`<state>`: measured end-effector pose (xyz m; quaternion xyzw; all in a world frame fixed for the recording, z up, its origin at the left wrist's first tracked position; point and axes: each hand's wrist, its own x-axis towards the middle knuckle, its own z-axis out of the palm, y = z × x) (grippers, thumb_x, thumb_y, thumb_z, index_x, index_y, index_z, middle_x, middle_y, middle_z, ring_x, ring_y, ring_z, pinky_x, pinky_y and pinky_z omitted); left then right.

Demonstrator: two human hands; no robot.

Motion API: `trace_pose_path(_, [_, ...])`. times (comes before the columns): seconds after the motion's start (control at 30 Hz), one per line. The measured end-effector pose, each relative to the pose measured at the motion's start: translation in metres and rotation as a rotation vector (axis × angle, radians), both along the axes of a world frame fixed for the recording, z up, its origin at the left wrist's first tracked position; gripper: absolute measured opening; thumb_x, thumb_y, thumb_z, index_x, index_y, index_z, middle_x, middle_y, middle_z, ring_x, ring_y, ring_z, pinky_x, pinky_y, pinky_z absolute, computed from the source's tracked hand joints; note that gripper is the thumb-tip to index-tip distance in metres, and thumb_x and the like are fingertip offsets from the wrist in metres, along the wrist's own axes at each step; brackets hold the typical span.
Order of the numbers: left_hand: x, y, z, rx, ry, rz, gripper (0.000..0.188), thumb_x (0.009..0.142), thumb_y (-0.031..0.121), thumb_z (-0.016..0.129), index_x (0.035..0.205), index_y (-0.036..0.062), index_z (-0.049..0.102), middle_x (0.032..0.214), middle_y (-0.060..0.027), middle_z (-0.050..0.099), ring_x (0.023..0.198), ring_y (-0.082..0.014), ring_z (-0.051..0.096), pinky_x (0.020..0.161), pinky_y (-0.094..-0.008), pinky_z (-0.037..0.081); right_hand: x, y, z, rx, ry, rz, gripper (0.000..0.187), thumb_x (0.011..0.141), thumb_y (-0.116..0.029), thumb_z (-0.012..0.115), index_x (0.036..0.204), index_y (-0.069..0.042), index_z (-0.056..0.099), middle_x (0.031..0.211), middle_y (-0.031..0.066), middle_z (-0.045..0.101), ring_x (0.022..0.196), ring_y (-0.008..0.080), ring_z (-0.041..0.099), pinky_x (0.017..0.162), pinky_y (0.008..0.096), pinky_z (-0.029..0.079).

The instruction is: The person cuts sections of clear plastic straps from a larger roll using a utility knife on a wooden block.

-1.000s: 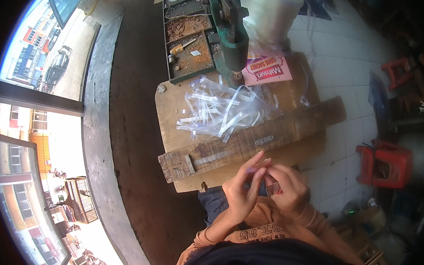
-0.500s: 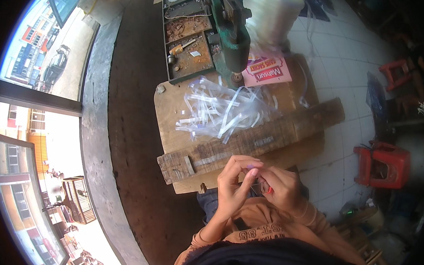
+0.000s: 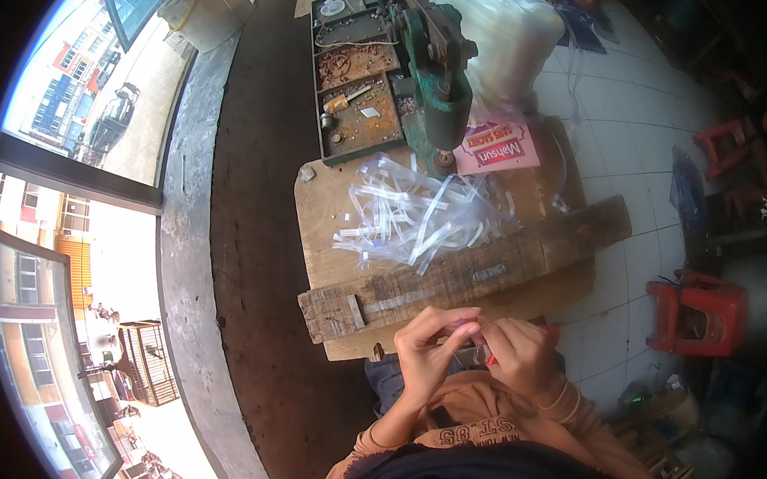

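My left hand (image 3: 431,345) and my right hand (image 3: 521,354) meet in front of my body, fingertips pinched together. Between them is a small piece with a purplish tint (image 3: 462,322), mostly hidden by the fingers. My right hand is also curled around a red object (image 3: 492,360). Its kind is hidden, but red shows both below the fingers and beyond the knuckles. Just past my hands lies a worn wooden beam (image 3: 420,283) across a wooden board (image 3: 317,217). A loose heap of clear plastic strips with white bands (image 3: 421,211) rests on the board behind the beam.
A green metal press (image 3: 442,106) stands at the board's far side, beside a dirty compartment tray (image 3: 363,141). Near it are a pink printed sheet (image 3: 505,151) and a bulky translucent plastic bundle (image 3: 503,42). Red stools (image 3: 700,314) stand on the tiled floor at right; a window ledge (image 3: 190,276) runs along the left.
The whole scene sits slightly lower and further right in the picture. Both hands stay pinched together, with small finger shifts; more red shows beyond the right hand.
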<state>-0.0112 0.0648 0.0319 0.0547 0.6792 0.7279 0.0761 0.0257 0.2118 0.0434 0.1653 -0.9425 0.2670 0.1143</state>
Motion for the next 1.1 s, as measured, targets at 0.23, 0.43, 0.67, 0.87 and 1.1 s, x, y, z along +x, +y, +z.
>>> trace_pose_path(0.23, [0.0, -0.004, -0.003, 0.009, 0.043, -0.021, 0.022, 0.078, 0.001, 0.069, 0.1, -0.0014, 0.068, 0.087, -0.007, 0.061, 0.078, -0.011, 0.06, 0.064, -0.021, 0.049, -0.003, 0.0, 0.003, -0.033, -0.051, 0.022, 0.049, 0.067, 0.001, 0.059, 0.115, 0.007, 0.055, 0.066, 0.0085, 0.051, 0.057, 0.0222, 0.055, 0.054, 0.0338, 0.047])
trace_pose_path(0.43, [0.001, -0.008, 0.001, 0.166, -0.132, -0.067, 0.023, 0.081, -0.001, 0.066, 0.104, -0.0015, 0.067, 0.092, -0.0083, 0.061, 0.081, -0.0109, 0.059, 0.068, -0.0205, 0.049, -0.002, 0.0, 0.0, -0.123, -0.076, 0.049, 0.054, 0.067, 0.001, 0.06, 0.12, 0.007, 0.052, 0.068, 0.0102, 0.052, 0.058, 0.0239, 0.056, 0.056, 0.0349, 0.047])
trace_pose_path(0.67, [0.001, -0.008, 0.0, 0.116, -0.121, -0.06, 0.024, 0.084, -0.001, 0.062, 0.107, -0.0021, 0.065, 0.092, -0.009, 0.062, 0.085, -0.0135, 0.061, 0.073, -0.0226, 0.05, -0.002, 0.0, 0.005, -0.126, -0.112, 0.021, 0.058, 0.066, 0.002, 0.062, 0.123, 0.005, 0.052, 0.068, 0.0106, 0.052, 0.059, 0.0247, 0.057, 0.056, 0.0358, 0.047])
trace_pose_path(0.87, [0.0, -0.011, -0.007, 0.03, -0.041, -0.155, 0.027, 0.085, -0.001, 0.061, 0.113, 0.0013, 0.064, 0.095, -0.0045, 0.058, 0.085, -0.0111, 0.06, 0.078, -0.0224, 0.048, -0.002, 0.004, 0.0, -0.115, -0.123, 0.011, 0.057, 0.065, 0.003, 0.061, 0.122, 0.005, 0.052, 0.069, 0.0106, 0.052, 0.06, 0.0249, 0.058, 0.057, 0.0356, 0.048])
trace_pose_path(1.1, [0.002, -0.004, -0.001, 0.195, -0.17, -0.034, 0.033, 0.081, -0.005, 0.065, 0.114, -0.0022, 0.06, 0.091, -0.0027, 0.058, 0.085, -0.009, 0.058, 0.077, -0.0216, 0.047, -0.002, -0.003, 0.009, -0.059, -0.106, -0.116, 0.051, 0.069, 0.003, 0.061, 0.119, 0.004, 0.054, 0.08, 0.0101, 0.054, 0.066, 0.0249, 0.06, 0.06, 0.0351, 0.05])
